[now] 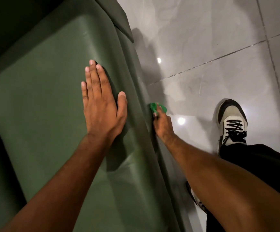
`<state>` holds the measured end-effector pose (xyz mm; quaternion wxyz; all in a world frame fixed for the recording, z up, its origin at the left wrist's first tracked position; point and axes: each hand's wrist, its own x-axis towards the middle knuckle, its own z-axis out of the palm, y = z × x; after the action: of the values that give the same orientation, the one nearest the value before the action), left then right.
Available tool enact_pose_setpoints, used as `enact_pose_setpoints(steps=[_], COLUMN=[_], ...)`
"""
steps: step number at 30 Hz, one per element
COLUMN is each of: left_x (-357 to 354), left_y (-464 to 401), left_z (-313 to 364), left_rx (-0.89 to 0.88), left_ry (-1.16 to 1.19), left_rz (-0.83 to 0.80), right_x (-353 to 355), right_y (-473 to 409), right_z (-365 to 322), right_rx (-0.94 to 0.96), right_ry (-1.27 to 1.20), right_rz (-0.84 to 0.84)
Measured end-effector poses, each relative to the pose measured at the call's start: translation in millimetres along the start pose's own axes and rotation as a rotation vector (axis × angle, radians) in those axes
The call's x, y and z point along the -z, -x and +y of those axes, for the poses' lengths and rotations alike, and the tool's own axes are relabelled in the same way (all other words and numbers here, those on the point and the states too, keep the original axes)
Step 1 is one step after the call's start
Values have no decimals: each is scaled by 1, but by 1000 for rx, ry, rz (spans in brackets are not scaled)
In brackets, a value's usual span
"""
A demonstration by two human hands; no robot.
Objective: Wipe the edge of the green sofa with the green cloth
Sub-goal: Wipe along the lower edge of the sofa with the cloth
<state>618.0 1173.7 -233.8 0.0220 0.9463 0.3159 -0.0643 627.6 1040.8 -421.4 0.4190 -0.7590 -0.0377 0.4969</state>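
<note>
Green sofa [52, 106] filling the left, far end cut off in shadow, glossy grey tiled floor [211, 47] beside it, left hand [100, 101] flat on the seat, grip released, right hand [162, 124] clenched on green cloth [157, 107], mostly hidden, against the sofa's edge.

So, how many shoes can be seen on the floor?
2: one shoe fully visible on the grey floor, right of the green cloth; a second shoe mostly hidden behind the right forearm.
</note>
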Motion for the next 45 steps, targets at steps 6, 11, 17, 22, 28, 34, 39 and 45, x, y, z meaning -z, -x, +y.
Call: enact_pose_setpoints(steps=[6,11,17,22,28,34,39,45], left_x=[11,12,12,19,22,22,22,18], left_y=[-1,-16,-41,-61,-83,-96,-97,-104], left_z=[4,-6,-11,-14,-22,-23,-27,-25], left_rx=[13,-26,-42,-47,-29,-44,-61,-57], left_ry=[-2,-11,-6,-30,-13,27,24,-3], left_rz=[-67,-87,-64,-89,-89,-87,-68,-49], right_x=[-3,0,-6,-2,4,6,12,12], right_y=[32,-15,-30,-17,-54,-34,-69,-96], right_z=[-14,-39,-57,-71,-82,-63,-103,-94], right_rx=[172,477,53,285,36,-19,168,-19], right_ry=[-130,26,-348,-109,-306,-265,-339,-343], right_rz=[125,90,156,234,149,98,36,9])
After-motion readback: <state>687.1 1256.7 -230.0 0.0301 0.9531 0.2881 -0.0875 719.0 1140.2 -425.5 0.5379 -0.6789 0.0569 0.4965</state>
